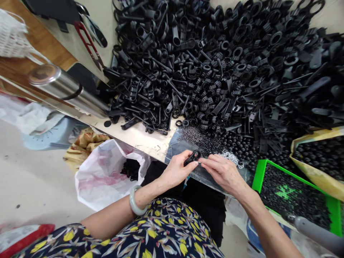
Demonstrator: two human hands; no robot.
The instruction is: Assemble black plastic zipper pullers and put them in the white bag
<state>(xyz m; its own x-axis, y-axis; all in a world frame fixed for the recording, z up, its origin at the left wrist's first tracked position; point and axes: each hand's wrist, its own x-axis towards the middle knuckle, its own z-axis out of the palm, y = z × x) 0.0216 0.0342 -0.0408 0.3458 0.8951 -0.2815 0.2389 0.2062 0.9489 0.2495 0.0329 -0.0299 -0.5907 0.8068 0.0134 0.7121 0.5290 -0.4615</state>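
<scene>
- My left hand (176,171) is closed in a tight pinch on a small black plastic piece (192,158), held up just off the edge of the pale tabletop (139,139).
- My right hand (223,174) has its fingers pressed together, with the tips at the end of the piece. I cannot tell if they grip it or only touch it.
- If my pinch slips, the piece could fall into my lap or onto the heap of black plastic parts (204,68). Among so many dark shapes, it would be hard to pick out.
- The loose black beads (200,139) lie close to the table edge, so a careless sweep of my wrist could send them over.
- My right forearm (258,218) is near the green tray (259,175) of small black pieces. Bumping its rim could jolt or spill them.
- My fingers hide the middle of the piece, so I cannot make out its full shape.
- A silvery tangle (231,159) sits just past my right hand, too fine to identify.
- A grey rod (317,231) is cut off at the lower right, so I cannot tell what it belongs to.
</scene>
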